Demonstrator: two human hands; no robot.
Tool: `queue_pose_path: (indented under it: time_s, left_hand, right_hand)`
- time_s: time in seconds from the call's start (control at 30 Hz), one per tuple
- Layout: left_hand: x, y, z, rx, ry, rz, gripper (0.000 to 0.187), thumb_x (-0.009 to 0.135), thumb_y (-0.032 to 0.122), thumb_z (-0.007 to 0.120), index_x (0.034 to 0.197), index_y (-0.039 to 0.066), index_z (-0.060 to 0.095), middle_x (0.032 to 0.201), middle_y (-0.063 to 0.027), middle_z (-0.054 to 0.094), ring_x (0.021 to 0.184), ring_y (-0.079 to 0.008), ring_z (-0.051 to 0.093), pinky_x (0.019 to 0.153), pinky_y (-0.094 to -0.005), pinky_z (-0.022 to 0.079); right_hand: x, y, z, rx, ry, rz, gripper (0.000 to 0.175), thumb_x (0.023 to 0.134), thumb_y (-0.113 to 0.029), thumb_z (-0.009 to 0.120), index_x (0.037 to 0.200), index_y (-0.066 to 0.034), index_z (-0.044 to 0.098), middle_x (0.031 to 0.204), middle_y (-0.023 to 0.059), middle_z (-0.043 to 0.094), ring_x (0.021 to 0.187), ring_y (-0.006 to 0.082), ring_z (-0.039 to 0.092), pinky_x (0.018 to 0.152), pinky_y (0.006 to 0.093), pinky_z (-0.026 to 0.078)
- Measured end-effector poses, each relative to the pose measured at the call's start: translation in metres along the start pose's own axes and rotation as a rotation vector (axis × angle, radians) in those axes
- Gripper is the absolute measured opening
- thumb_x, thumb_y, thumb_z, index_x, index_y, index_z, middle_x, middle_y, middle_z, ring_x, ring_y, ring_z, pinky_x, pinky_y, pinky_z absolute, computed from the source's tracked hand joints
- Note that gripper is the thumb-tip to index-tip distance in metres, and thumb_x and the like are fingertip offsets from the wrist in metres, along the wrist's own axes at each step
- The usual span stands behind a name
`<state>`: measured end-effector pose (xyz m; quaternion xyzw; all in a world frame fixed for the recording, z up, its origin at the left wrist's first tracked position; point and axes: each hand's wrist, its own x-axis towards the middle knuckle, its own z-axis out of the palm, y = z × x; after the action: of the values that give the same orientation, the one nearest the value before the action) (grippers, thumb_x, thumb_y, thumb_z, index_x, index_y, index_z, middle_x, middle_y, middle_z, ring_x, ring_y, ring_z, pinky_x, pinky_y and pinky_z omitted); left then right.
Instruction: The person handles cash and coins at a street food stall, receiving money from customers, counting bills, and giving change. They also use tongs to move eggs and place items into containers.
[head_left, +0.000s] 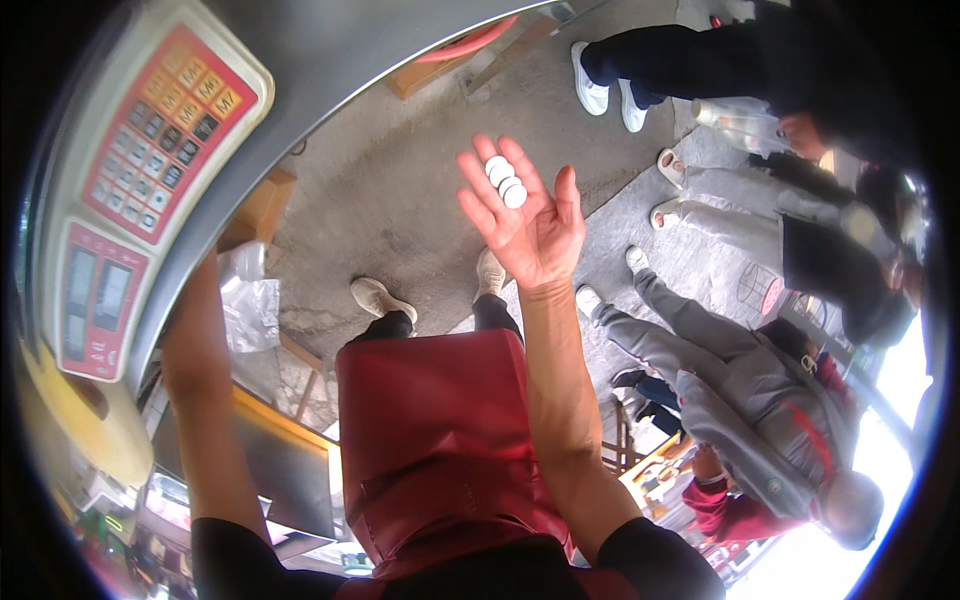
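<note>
My right hand (525, 210) is held out over the floor, palm up, with its fingers spread. On its fingers and upper palm lie several small round white discs (514, 193), partly overlapping; what they are made of I cannot tell. My left forearm (199, 360) reaches up at the left, and the left hand is out of view behind the edge of the metal counter. A clear plastic bag (251, 315) hangs beside that forearm. Above it, a white electronic scale (259, 94) with a red keypad and display stands on the counter. A red apron (435, 420) covers my front.
The grey metal counter (322, 45) curves across the upper left. Cardboard boxes (274, 202) and a dark cabinet (281, 465) lie below it. Several people stand to the right, one in a grey jacket (780, 427), another in dark trousers (660, 60) near a clear bag.
</note>
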<state>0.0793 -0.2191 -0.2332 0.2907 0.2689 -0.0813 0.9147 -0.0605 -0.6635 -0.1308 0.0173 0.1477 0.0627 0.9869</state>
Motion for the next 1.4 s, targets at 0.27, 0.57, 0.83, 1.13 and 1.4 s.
queue_pose_path:
  time_s: [0.27,0.57,0.83,1.13,1.4]
  left_hand:
    - [-0.085,-0.064,-0.049,0.162,0.299,-0.426,0.065,0.093,0.047,0.051,0.142,0.011,0.027,0.128,-0.0216,0.053,0.121,-0.0364,0.050,0.104,-0.0509,0.039]
    - [-0.268,-0.072,0.001,0.341,0.495,-0.453,0.074,0.095,0.052,0.042,0.147,0.015,0.006,0.139,-0.0262,0.038,0.128,-0.0405,0.040,0.108,-0.0495,0.035]
    - [-0.287,-0.070,0.057,0.397,0.451,-0.472,0.066,0.097,0.050,0.040,0.146,0.012,0.017,0.145,-0.0243,0.029,0.136,-0.0395,0.028,0.110,-0.0502,0.032]
    - [-0.244,-0.126,0.123,0.551,0.258,-0.579,0.067,0.092,0.049,0.053,0.145,0.023,0.021,0.143,-0.0234,0.035,0.130,-0.0414,0.037,0.105,-0.0539,0.036]
    - [-0.231,-0.166,0.170,0.583,0.152,-0.705,0.066,0.093,0.044,0.054,0.143,0.013,0.024,0.145,-0.0218,0.034,0.135,-0.0396,0.030,0.109,-0.0526,0.030]
  right_hand:
    - [-0.009,-0.015,0.070,0.064,-0.183,-0.177,0.079,0.093,-0.059,0.035,0.146,-0.0010,0.025,0.156,0.0176,0.011,0.144,0.0354,0.005,0.115,0.0530,0.010]
    - [-0.028,-0.050,0.136,0.154,-0.438,-0.233,0.081,0.091,-0.061,0.038,0.146,-0.0017,0.026,0.155,0.0172,0.015,0.144,0.0355,0.009,0.115,0.0536,0.011]
    - [-0.102,-0.123,0.134,0.211,-0.380,-0.413,0.086,0.088,-0.061,0.047,0.145,0.0000,0.027,0.155,0.0189,0.013,0.144,0.0370,0.007,0.115,0.0542,0.012]
    - [-0.209,-0.219,0.152,0.151,-0.554,-0.661,0.075,0.091,-0.053,0.047,0.143,-0.0023,0.034,0.155,0.0168,0.015,0.144,0.0355,0.011,0.113,0.0566,0.019]
    - [-0.254,-0.270,0.135,0.244,-0.237,-0.687,0.045,0.098,-0.042,0.042,0.093,-0.0033,0.063,0.071,0.0071,0.052,0.054,0.0161,0.044,0.041,0.0254,0.034]
